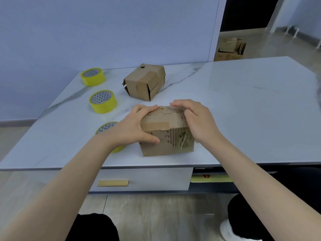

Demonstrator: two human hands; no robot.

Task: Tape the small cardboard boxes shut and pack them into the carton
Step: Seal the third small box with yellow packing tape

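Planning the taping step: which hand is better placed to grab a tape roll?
Probably left: the nearest tape roll lies just beneath the left hand, left of the box; the right hand holds the box's other side, farther off.

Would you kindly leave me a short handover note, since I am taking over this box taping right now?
Left hand grips the near box at its left side, thumb on the front. Right hand holds its top right edge.
The near box stands at the front edge of the table; glossy tape seems to run over its top and front.
The far box lies tilted behind, flaps gaping, seemingly untaped.
Three yellow tape rolls sit at the left.
The carton is on the floor beyond the table.
Left: finish the near box, tape the far one, pack both.
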